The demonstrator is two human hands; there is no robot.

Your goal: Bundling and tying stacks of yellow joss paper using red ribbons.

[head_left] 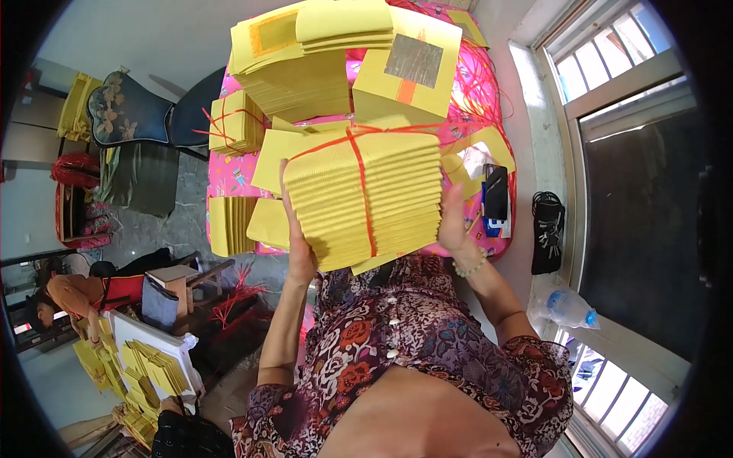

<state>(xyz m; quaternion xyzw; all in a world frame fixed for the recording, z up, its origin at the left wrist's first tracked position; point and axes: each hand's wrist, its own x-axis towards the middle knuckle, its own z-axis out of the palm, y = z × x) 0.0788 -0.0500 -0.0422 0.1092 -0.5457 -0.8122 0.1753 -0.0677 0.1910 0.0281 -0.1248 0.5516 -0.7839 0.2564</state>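
Both hands gripped a bundle [365, 200] of yellow paper tied with red string, lifted above the near edge of the pink table [229, 177]. The left hand [296, 244] clamped its left side, fingers up the edge; the right hand [452, 223] pressed the right side, fingers hidden behind. Beyond lay a phone [496, 192] at the right edge, a smaller tied bundle [235, 122] at the left edge, and loose stacks [321, 65] farther back.

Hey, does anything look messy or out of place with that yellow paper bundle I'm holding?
Slightly. A loose sheet sticks out skewed from the bundle by the left hand, outside the red string. The right hand steadies the other side.
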